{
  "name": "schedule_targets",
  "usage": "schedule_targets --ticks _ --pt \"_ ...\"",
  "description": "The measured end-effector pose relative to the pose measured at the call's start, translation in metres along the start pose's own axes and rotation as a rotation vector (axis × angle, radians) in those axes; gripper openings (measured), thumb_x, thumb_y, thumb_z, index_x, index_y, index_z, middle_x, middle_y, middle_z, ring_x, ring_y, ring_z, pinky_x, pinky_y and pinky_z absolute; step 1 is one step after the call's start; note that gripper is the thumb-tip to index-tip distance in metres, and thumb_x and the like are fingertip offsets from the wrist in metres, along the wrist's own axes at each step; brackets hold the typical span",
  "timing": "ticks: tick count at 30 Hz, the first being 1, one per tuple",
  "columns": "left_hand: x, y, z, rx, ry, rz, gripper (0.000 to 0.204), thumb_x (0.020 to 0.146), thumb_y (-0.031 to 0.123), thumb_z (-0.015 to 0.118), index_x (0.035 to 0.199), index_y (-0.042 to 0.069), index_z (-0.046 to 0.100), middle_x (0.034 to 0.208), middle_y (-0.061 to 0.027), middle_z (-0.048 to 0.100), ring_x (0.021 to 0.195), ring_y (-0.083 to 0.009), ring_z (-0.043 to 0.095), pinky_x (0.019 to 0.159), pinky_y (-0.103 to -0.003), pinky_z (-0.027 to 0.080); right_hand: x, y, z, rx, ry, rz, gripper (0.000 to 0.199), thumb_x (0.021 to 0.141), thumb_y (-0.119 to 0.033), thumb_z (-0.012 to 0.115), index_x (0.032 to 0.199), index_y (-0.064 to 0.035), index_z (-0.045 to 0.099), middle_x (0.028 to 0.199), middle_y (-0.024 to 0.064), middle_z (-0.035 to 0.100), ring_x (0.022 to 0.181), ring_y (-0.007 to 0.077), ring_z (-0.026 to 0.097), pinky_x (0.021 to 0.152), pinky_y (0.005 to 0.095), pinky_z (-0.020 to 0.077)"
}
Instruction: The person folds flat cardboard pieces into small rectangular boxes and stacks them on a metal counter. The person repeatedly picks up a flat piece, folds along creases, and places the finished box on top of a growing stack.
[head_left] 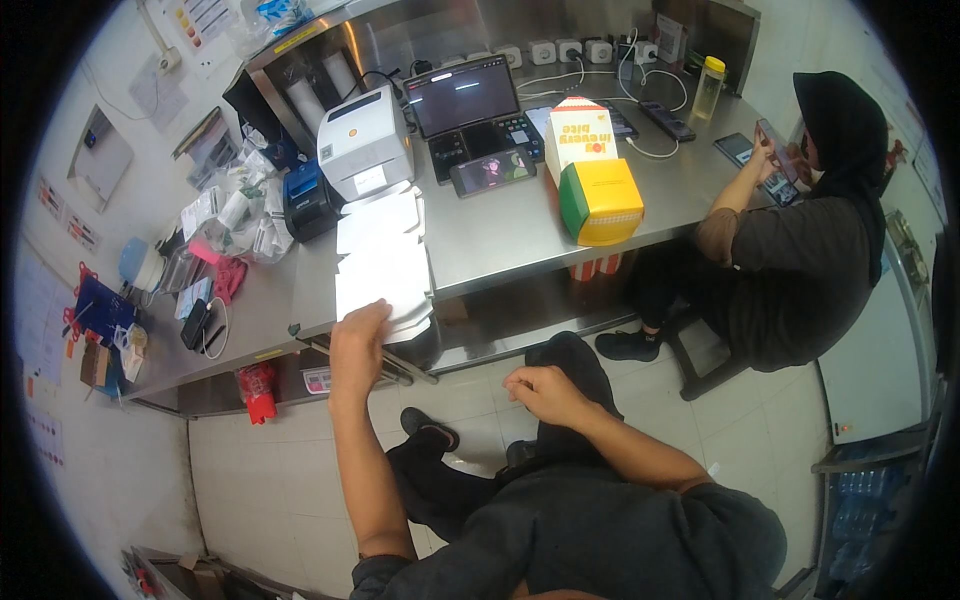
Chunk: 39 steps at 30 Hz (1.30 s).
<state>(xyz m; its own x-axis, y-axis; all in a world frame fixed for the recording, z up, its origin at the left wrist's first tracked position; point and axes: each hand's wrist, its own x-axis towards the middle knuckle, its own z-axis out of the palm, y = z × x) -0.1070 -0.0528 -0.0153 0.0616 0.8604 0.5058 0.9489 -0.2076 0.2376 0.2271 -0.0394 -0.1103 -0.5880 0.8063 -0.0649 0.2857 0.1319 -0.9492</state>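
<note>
A long strip of blank white labels (380, 265) lies in uneven, overlapping layers on the steel table, running from the front of a white label printer (365, 140) to the table's front edge. At the near end of these labels is my left hand (360, 345), its fingers bent over their edge and closed on them; the thumb is mostly hidden. My right hand (550, 393) is over my right thigh, loosely curled, with nothing visible in it.
Behind the labels stand a laptop (465, 100) and a propped phone (493, 172). Yellow-green and white cartons (603, 203) sit to the right. A smaller black printer (308, 200) and plastic-wrapped items (240, 220) are at left. A seated person (800, 250) holds a phone at far right.
</note>
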Motion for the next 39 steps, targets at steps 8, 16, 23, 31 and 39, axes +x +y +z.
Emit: schedule_targets --ticks 8,16,23,31,39 --pt "0.013 0.008 0.006 0.161 0.252 0.024 0.018 0.092 0.001 0.071 0.109 0.006 0.071 0.098 -0.0116 0.075 0.094 -0.0324 0.07 0.081 -0.044 0.048 0.001 0.006 -0.002 -0.008 0.032 -0.039 0.025 0.103 -0.021 0.061 0.105 -0.001 0.075 0.09 0.0144 0.079 0.08 0.0267 0.077 0.075 0.0373 0.0588" --pt "-0.001 0.002 -0.007 -0.282 0.167 -0.229 0.013 0.088 0.003 0.08 0.101 0.002 0.077 0.095 -0.0091 0.077 0.086 -0.023 0.071 0.078 -0.036 0.053 -0.001 0.009 -0.005 -0.004 0.026 0.014 0.025 0.104 -0.02 0.061 0.106 -0.0001 0.075 0.09 0.0151 0.079 0.082 0.0263 0.078 0.076 0.0371 0.0584" --pt "-0.017 0.031 -0.007 -0.244 0.781 -0.347 0.012 0.088 0.0 0.082 0.09 0.001 0.07 0.094 -0.0086 0.075 0.083 -0.0191 0.067 0.079 -0.034 0.054 0.01 -0.005 -0.002 0.033 0.016 -0.061 0.026 0.105 -0.023 0.063 0.108 0.0001 0.074 0.09 0.013 0.079 0.082 0.0211 0.075 0.077 0.0352 0.0576" --pt "-0.072 0.104 0.026 -0.181 0.431 -0.048 0.037 0.073 -0.015 0.072 0.104 0.006 0.077 0.099 -0.0118 0.071 0.091 -0.029 0.066 0.084 -0.039 0.053 0.033 -0.056 0.026 0.615 -0.001 -0.218 0.029 0.11 -0.024 0.06 0.12 0.0017 0.068 0.095 0.0037 0.072 0.084 0.0104 0.067 0.074 0.0288 0.0555" --pt "-0.104 0.134 0.029 -0.182 0.286 -0.188 0.034 0.074 -0.011 0.073 0.104 0.004 0.079 0.101 -0.0104 0.068 0.097 -0.0321 0.061 0.084 -0.043 0.049 0.031 -0.079 0.022 0.573 -0.21 0.031 0.027 0.11 -0.022 0.061 0.115 0.003 0.068 0.093 0.0016 0.068 0.083 0.0067 0.061 0.073 0.0262 0.0516"
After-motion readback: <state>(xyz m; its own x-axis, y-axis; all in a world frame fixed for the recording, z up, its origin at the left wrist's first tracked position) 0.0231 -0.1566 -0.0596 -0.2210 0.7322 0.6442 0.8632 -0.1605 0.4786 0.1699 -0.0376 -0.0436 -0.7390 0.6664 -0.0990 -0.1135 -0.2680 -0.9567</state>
